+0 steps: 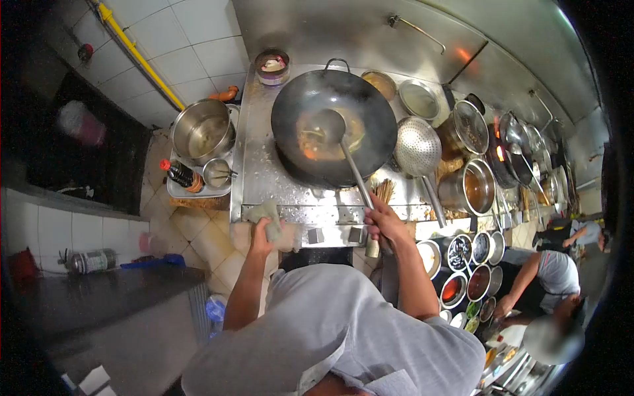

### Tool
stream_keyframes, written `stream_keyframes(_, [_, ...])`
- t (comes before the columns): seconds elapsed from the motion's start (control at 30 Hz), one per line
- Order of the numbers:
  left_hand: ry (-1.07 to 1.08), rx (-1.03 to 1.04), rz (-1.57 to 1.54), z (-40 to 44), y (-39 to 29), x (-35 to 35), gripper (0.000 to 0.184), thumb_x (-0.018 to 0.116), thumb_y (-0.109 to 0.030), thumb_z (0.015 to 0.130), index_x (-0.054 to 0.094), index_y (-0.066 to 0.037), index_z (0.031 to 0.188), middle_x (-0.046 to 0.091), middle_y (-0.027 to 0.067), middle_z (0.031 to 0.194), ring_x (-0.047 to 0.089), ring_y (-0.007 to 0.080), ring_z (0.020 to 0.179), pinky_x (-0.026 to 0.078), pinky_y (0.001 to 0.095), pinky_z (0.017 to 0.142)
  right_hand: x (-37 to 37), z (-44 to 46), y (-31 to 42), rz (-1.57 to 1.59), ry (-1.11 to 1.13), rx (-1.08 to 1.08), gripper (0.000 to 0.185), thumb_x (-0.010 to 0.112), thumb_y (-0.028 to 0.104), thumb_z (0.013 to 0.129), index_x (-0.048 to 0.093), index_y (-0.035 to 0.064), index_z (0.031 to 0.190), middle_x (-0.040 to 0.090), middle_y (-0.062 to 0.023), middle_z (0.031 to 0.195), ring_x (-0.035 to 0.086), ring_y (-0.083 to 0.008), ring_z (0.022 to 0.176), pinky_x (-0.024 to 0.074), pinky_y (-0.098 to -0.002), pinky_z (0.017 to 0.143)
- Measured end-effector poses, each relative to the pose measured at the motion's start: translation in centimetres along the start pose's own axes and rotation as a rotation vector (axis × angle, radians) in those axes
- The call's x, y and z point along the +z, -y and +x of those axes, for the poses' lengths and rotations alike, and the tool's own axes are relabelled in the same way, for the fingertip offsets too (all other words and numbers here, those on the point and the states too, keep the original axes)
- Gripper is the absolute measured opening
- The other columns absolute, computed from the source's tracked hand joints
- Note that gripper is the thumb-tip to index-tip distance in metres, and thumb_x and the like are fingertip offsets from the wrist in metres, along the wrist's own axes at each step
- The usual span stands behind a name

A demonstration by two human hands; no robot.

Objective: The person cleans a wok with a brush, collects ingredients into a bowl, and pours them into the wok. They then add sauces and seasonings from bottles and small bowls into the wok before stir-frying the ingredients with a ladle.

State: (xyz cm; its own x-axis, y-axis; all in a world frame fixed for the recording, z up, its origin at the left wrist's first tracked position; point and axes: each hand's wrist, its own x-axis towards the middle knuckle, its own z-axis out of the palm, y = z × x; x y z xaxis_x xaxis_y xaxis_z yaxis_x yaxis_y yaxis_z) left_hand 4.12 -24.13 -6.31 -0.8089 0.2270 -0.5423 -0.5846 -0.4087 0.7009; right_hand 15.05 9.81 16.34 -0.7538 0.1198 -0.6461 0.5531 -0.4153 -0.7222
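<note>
My right hand (386, 221) is closed around the long handle of a ladle (355, 168). The ladle's bowl rests inside a large black wok (290, 112) holding food in liquid (310, 140), with steam above it. At the stove's front edge, my left hand (262, 235) grips a folded greyish cloth (264, 212). The wok stands to the right of and beyond that hand. A perforated strainer (417, 145) lies to the right of the wok, its handle pointing toward me. Near my right hand is a bamboo brush (383, 192).
On the left stand a steel pot (201, 132) and a sauce bottle (181, 175) on a tray. Several seasoning containers (454, 290) are at the right, beside a steel pot (477, 188). Further right a co-worker (551, 270) bends over the counter. Another lit wok burner (500, 153) is beyond.
</note>
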Motion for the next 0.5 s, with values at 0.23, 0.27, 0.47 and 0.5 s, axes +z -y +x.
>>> stream_keyframes(0.23, [0.198,-0.312,-0.065,1.0,-2.1,15.8,0.061,0.061,-0.053,0.094,0.053,-0.004,0.13,0.063,0.013,0.12,0.061,0.033,0.107,0.053,0.0524,0.086,-3.2,4.0,-0.9,-0.509,-0.185,-0.221,0.069,0.053,0.006,0.099,0.023,0.0237,0.158,0.048,0.0008,0.075,0.045,-0.009,0.05,0.0418,-0.0252,0.043])
stream_keyframes(0.27, [0.043,-0.387,-0.009,1.7,-1.6,18.2,0.061,0.059,-0.054,0.095,0.051,-0.008,0.134,0.061,0.0124,0.122,0.06,0.0339,0.109,0.052,0.0558,0.086,-2.5,5.2,-0.5,-0.448,-0.171,-0.205,0.071,0.054,0.006,0.099,0.021,0.0237,0.159,0.047,0.0005,0.075,0.044,-0.0094,0.051,0.0426,-0.0261,0.043])
stream_keyframes(0.47, [-0.044,-0.525,0.009,5.0,0.9,23.9,0.043,0.058,-0.043,0.096,0.052,-0.015,0.127,0.061,0.011,0.118,0.061,0.032,0.1,0.052,0.0568,0.078,-5.6,3.5,0.9,-0.062,0.163,0.036,0.072,0.052,0.01,0.1,0.016,0.027,0.16,0.047,0.0016,0.073,0.042,-0.0074,0.05,0.0394,-0.0243,0.043])
stream_keyframes(0.5, [-0.037,-0.509,0.054,4.9,1.2,24.3,0.036,0.057,-0.04,0.097,0.057,-0.012,0.12,0.063,0.011,0.115,0.063,0.0298,0.094,0.053,0.0534,0.077,-6.0,1.9,1.6,-0.057,0.158,0.035,0.072,0.052,0.01,0.1,0.016,0.027,0.16,0.047,0.0016,0.073,0.042,-0.0074,0.05,0.0394,-0.0243,0.043])
